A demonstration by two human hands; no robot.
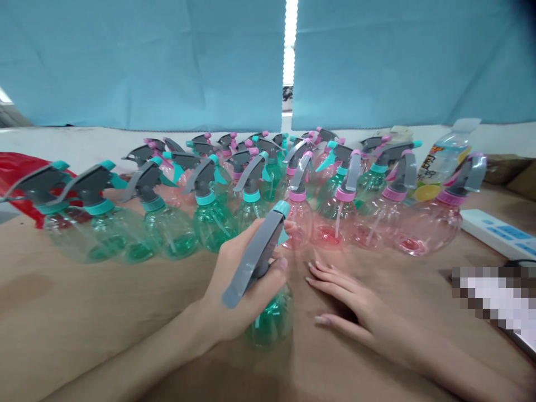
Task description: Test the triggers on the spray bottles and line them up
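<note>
My left hand [237,279] is wrapped round the neck of a green spray bottle [270,321] that stands on the brown table [84,312]; its grey trigger head [255,254] points toward me. My right hand [349,296] lies flat on the table just right of that bottle, fingers stretched out, holding nothing. Behind both hands stand rows of several spray bottles, green ones [211,220] to the left and pink ones [422,229] to the right, all with grey triggers.
A red bag [14,167] lies at the far left. A clear drink bottle with a lemon label [441,162] stands behind the pink bottles. A white power strip [498,231] and a blurred-out item [494,296] sit at the right. Blue curtains hang behind.
</note>
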